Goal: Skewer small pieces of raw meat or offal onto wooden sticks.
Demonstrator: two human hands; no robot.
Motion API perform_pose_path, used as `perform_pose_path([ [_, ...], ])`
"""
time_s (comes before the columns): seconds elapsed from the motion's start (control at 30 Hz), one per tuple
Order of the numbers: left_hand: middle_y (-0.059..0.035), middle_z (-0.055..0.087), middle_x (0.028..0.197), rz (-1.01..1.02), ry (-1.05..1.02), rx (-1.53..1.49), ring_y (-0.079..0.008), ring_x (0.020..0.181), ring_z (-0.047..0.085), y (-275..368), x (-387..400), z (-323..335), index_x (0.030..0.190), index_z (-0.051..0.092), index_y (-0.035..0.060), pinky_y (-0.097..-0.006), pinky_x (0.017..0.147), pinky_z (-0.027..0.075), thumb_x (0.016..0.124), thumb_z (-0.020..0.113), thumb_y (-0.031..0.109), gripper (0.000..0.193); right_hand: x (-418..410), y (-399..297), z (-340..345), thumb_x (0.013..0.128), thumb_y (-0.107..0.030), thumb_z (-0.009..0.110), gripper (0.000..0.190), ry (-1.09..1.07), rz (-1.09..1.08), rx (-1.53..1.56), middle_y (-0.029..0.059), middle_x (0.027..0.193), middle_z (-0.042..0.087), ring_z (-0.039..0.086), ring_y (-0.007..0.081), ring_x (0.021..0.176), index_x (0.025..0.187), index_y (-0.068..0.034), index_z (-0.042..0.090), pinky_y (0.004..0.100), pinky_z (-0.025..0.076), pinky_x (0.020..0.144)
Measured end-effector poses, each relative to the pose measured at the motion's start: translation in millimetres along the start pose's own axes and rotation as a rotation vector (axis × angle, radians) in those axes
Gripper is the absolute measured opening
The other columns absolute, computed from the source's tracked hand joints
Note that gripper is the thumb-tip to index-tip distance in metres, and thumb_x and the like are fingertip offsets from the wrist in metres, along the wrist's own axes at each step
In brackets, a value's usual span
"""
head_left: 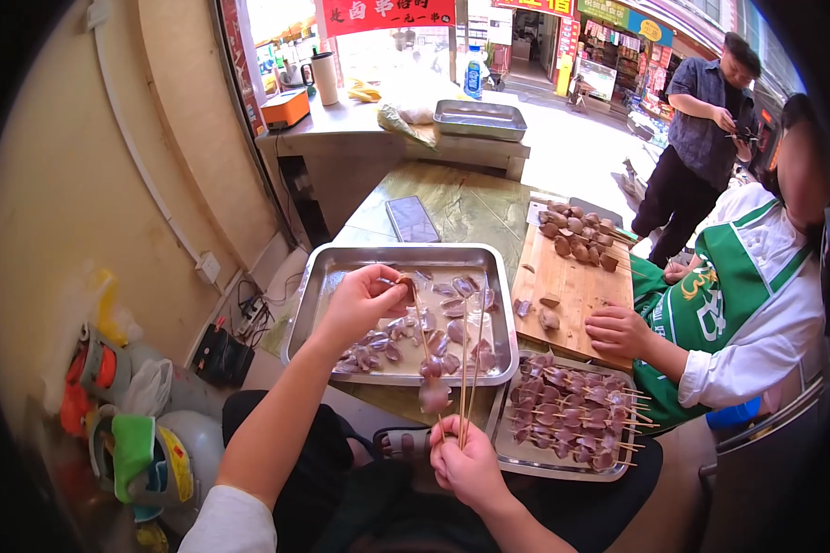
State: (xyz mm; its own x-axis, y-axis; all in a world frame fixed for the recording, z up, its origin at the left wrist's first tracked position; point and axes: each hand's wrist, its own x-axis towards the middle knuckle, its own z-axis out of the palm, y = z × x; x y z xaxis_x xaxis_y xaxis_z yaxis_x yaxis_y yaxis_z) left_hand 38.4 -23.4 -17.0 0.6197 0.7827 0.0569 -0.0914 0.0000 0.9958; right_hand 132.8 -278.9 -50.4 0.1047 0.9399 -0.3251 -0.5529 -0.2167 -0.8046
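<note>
Pinched in my left hand (366, 301) is a piece of dark meat (407, 290), at the upper tip of a skewer. My right hand (465, 460) grips several thin wooden skewers (465, 373) by their lower ends; one bears meat pieces (434, 394) low down. Beneath my left hand lies a steel tray (401, 380) with loose meat pieces (377, 345) in shallow liquid. To its right, a smaller metal tray (501, 442) holds rows of skewered raw meat (567, 415).
A wooden cutting board (539, 276) with browner skewers (577, 231) stands beyond the small tray. A co-worker's hand (615, 332) rests on its edge. A phone (413, 219) lies behind the large tray. Gas cylinders (197, 442) stand at left; another person (705, 124) stands outside.
</note>
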Motion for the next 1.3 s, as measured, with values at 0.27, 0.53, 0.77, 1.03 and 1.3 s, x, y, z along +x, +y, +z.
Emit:
perform_pose_path([
  [0.27, -0.0081, 0.068, 0.087, 0.098, 0.057, -0.018, -0.0098, 0.077, 0.066, -4.1, -8.5, -8.9, 0.103, 0.058, -0.0043, -0.0242, 0.071, 0.058, 0.092, 0.062, 0.006, 0.015, 6.5, 13.6, 6.6, 0.089, 0.003, 0.038, 0.014, -0.003, 0.042, -0.046, 0.0002, 0.058, 0.044, 0.032, 0.0062, 0.042, 0.095, -0.006, 0.046, 0.0216, 0.026, 0.037],
  [0.53, -0.0076, 0.067, 0.094, 0.125, 0.036, 0.0, -0.0108, 0.086, 0.065, 3.6, -7.5, -6.3, 0.103, 0.062, -0.0034, -0.0271, 0.082, 0.057, 0.089, 0.065, 0.002, 0.016, 11.1, 14.6, 9.3, 0.092, 0.001, 0.039, 0.011, 0.044, 0.055, -0.006, 0.0002, 0.059, 0.043, 0.033, 0.006, 0.044, 0.094, -0.007, 0.046, 0.0216, 0.026, 0.037],
  [0.77, -0.0063, 0.068, 0.09, 0.22, 0.106, 0.186, -0.0097, 0.083, 0.065, 1.3, -10.5, -2.2, 0.1, 0.064, -0.0034, -0.0241, 0.077, 0.056, 0.088, 0.065, 0.001, 0.013, 12.2, 15.7, 15.4, 0.092, 0.001, 0.038, 0.01, 0.026, 0.039, 0.043, -0.0002, 0.058, 0.043, 0.033, 0.0052, 0.043, 0.094, -0.006, 0.045, 0.021, 0.026, 0.037],
  [1.03, -0.0071, 0.07, 0.088, 0.249, 0.117, 0.286, -0.0094, 0.082, 0.067, 4.7, -14.5, 1.3, 0.099, 0.066, -0.0034, -0.0223, 0.075, 0.054, 0.087, 0.066, 0.001, 0.013, 11.5, 15.3, 18.4, 0.091, 0.002, 0.039, 0.01, 0.02, 0.017, 0.067, -0.0002, 0.057, 0.045, 0.033, 0.0052, 0.041, 0.095, -0.005, 0.045, 0.0208, 0.026, 0.038],
  [1.3, -0.0058, 0.069, 0.087, 0.217, 0.0, 0.343, -0.0073, 0.08, 0.065, 6.5, -16.1, 0.9, 0.098, 0.066, -0.0029, -0.0209, 0.074, 0.054, 0.088, 0.067, 0.003, 0.012, 13.6, 9.6, 14.6, 0.091, 0.001, 0.039, 0.01, 0.039, -0.006, 0.027, -0.001, 0.057, 0.045, 0.035, 0.0051, 0.042, 0.095, -0.005, 0.046, 0.0208, 0.027, 0.038],
])
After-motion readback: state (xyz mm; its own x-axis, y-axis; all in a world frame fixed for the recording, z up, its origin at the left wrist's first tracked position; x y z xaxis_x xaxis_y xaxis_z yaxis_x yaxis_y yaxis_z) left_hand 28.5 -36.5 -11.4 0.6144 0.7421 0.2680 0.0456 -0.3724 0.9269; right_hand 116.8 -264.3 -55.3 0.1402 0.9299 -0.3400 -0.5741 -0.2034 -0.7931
